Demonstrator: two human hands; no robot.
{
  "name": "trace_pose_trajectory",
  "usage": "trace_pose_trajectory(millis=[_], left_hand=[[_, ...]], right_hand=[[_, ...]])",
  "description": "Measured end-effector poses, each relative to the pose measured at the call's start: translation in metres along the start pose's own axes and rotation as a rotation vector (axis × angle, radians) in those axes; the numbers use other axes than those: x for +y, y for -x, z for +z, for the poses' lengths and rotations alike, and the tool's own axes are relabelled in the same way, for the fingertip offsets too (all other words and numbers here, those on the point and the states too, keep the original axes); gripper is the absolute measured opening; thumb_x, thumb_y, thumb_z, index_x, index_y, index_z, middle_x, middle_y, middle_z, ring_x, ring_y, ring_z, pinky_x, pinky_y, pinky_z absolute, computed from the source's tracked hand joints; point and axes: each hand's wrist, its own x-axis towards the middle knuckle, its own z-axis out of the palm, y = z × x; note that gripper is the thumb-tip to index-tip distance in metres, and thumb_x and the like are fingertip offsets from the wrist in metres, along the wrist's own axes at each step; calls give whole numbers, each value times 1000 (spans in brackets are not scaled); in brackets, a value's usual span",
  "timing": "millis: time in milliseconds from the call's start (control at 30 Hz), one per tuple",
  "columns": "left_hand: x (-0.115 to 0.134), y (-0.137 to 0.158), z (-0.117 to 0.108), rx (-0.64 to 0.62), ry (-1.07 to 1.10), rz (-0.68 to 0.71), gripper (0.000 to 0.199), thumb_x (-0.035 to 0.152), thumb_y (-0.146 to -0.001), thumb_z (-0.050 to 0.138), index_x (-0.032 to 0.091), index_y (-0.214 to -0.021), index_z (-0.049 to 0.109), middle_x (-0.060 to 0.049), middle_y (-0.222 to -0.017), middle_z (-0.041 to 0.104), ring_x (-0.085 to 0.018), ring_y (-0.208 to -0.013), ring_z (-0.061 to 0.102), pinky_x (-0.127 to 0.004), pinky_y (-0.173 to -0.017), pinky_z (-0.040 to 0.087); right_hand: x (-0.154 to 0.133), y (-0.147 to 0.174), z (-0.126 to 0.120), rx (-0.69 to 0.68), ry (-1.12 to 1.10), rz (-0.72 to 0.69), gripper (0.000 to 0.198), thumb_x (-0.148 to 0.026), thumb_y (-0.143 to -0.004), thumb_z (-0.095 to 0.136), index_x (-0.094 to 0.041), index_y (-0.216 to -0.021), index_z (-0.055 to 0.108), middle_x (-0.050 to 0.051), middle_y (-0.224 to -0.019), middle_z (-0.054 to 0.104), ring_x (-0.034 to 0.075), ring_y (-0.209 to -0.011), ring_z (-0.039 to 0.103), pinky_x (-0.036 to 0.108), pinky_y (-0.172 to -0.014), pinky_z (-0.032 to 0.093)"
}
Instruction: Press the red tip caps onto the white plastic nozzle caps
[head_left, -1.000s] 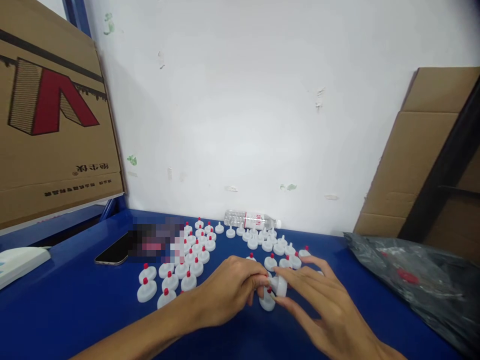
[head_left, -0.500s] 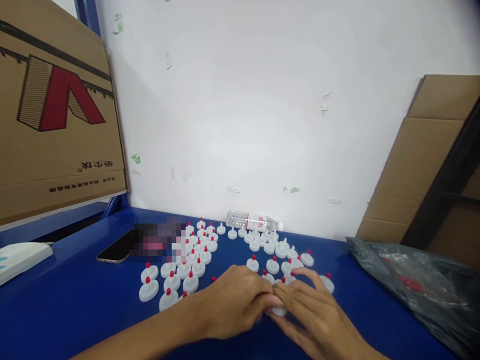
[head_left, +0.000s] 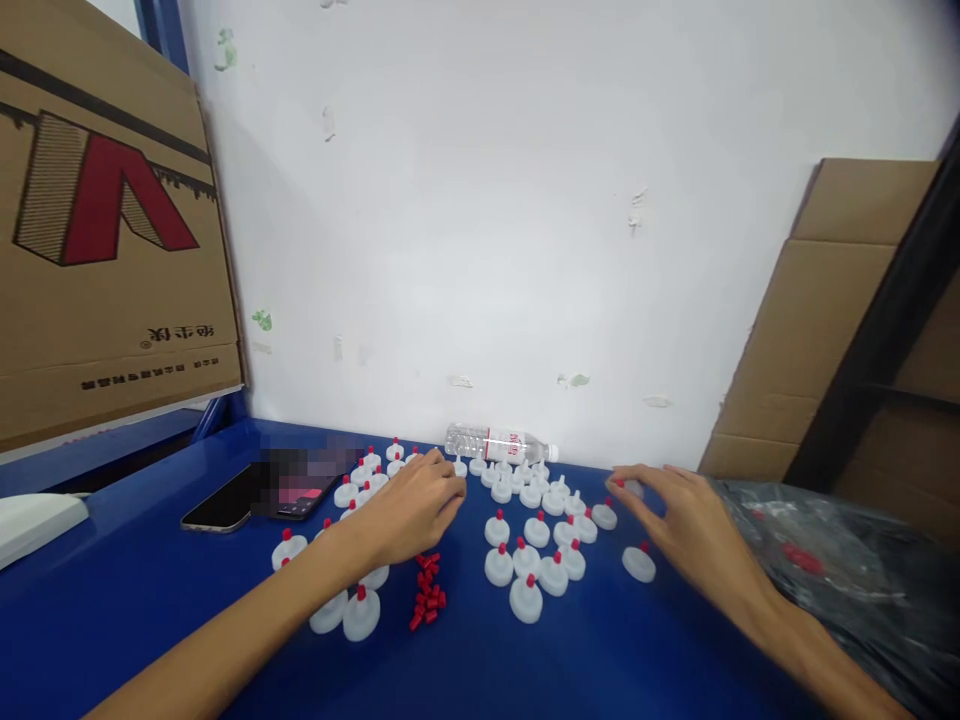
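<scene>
Head view: the work in hand looks to be fitting small red tips to white nozzle caps, and this seems a moment between two pieces, with the hands well apart over the blue tabletop point(head_left: 480, 670). Left hand point(head_left: 420, 505) is half closed, fingers curled downward above the left group of red-tipped caps point(head_left: 361, 617); whether anything is pinched in it cannot be told. Right hand point(head_left: 679, 510) has thumb and forefinger bowed apart in a C about a red-tipped cap point(head_left: 634, 488) at the far right; whether the fingertips grip it or merely frame it is unclear. A single red-tipped cap point(head_left: 639, 565) stands nearer, just beside that hand.

Loose red tips point(head_left: 429, 598) lie in a pile near the middle, between the left group and the right group of finished caps point(head_left: 526, 602). Bare white caps point(head_left: 531, 496) cluster farther off, before the lying plastic bottle point(head_left: 469, 440). The next move would seem to call for one bare cap in one hand and one loose tip in the other, nozzle and tip lined up before pressing.
</scene>
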Motion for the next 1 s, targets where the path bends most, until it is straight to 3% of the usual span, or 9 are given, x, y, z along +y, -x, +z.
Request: trace_pose_trajectory(millis=[167,267,367,467,633,733,833,1000], left_hand=[[-6,1,-6,-141,-38,1,25,13,-100,50,17,-89,72,-8,-89,72,-24,-83,66,-33,-69,42],[-5,1,-6,-133,-61,7,24,13,-99,52,18,-88,73,-8,-88,72,-24,-83,67,-32,-69,42],[-5,1,-6,-138,-87,-2,24,13,-98,52,19,-89,73,-8,-88,72,-24,-86,68,-31,-71,44],[-6,2,-8,-159,-118,-32,25,12,-98,51,19,-88,73,-9,-89,72,-24,-86,68,-30,-70,44],[-10,7,-14,-177,36,-67,24,10,-90,58,22,-79,75,-6,-81,72,-22,-79,68,-27,-68,44],[-11,11,-18,-250,190,-74,20,11,-86,64,23,-80,78,-4,-79,75,-21,-77,69,-26,-65,43],[-9,12,-18,-310,276,-85,17,13,-85,69,25,-80,80,-3,-80,77,-21,-79,70,-26,-64,43],[-6,10,-14,-325,263,-107,12,17,-85,74,24,-77,80,-2,-79,78,-21,-78,71,-27,-64,42]], right_hand=[[29,-1,5,-122,40,141,38,-54,-94,51,-24,-87,74,9,-93,75,32,-87,71,45,-76,54],[38,1,10,-200,62,222,35,-52,-87,56,-24,-81,75,9,-80,71,32,-78,70,41,-65,50],[37,2,13,-315,30,267,26,-44,-85,59,-25,-78,75,4,-66,69,24,-61,67,34,-54,43],[29,3,13,-395,-17,277,26,-43,-88,58,-26,-77,75,1,-62,70,21,-57,66,31,-52,40],[17,2,9,-369,-37,269,54,-58,-100,42,-25,-70,72,2,-56,68,22,-53,65,32,-52,42],[11,2,8,-256,-31,237,57,-61,-103,37,-23,-82,74,6,-70,73,26,-67,70,37,-62,51],[-1,3,6,-167,-74,124,53,-59,-105,35,-23,-104,73,10,-103,76,29,-99,71,44,-88,55],[-23,8,4,-229,-150,-19,47,-49,-108,35,-24,-127,70,10,-132,70,30,-129,60,52,-112,46]])
